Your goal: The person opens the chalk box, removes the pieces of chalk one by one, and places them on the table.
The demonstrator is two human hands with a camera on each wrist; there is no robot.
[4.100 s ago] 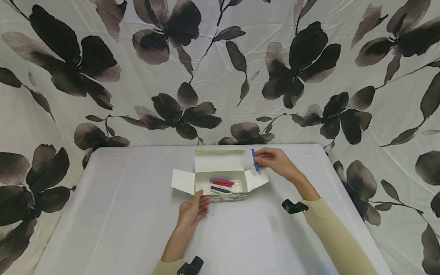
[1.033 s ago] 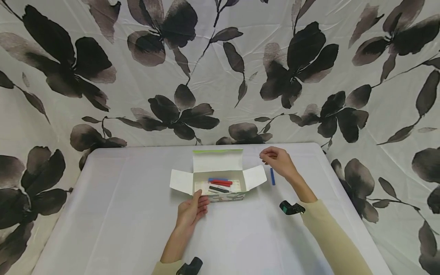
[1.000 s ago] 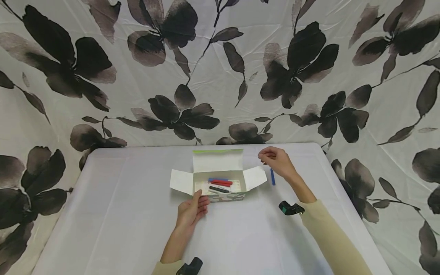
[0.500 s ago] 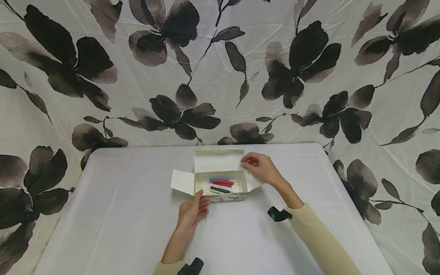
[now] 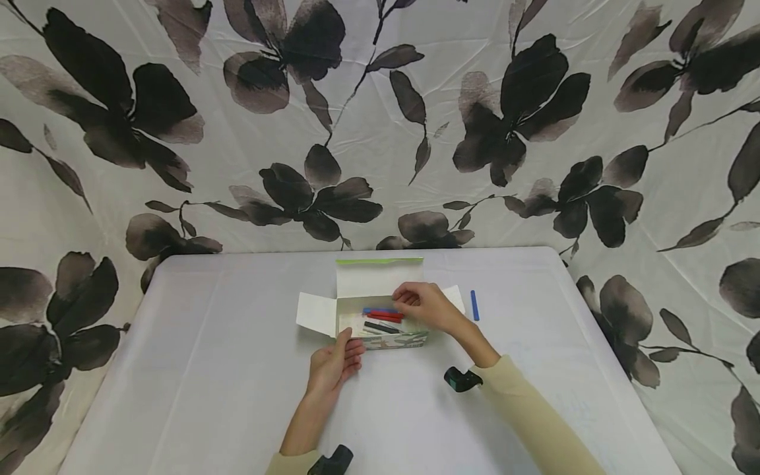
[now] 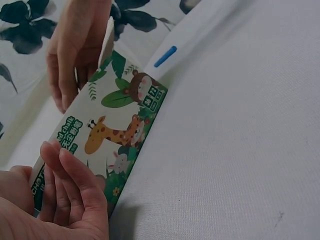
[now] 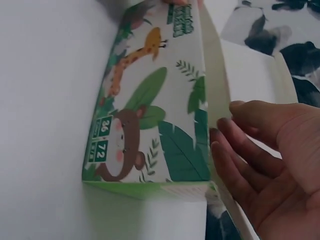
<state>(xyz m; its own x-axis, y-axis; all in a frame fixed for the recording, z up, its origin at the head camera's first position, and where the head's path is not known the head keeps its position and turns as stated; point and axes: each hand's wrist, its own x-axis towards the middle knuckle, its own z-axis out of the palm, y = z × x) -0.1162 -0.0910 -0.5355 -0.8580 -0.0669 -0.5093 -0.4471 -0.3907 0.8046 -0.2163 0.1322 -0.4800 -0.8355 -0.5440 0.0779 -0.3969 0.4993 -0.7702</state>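
A chalk box [image 5: 394,340] with a printed giraffe stands on the table, its flaps spread. My left hand [image 5: 334,363] holds its front wall, thumb over the rim and fingers against the printed face [image 6: 107,132]. Inside lie slim red sticks [image 5: 384,317], a black stick [image 5: 381,327] and a blue stick [image 5: 375,311]. My right hand [image 5: 429,307] reaches over the right end of the box, fingers loosely bent with nothing seen between them. In the right wrist view its fingertips [image 7: 220,145] are at the box opening. Another blue stick [image 5: 474,305] lies on the table, right of the box.
The raised back flap [image 5: 380,278] stands behind the opening, and the left flap [image 5: 316,314] sticks out sideways. My right arm partly covers the right flap [image 5: 454,297]. A floral cloth [image 5: 380,132] hangs behind the white table [image 5: 208,363].
My right hand held a blue stick at first, and that stick now lies on the table. The hand has since moved left, over the box. My left hand stays on the front wall.
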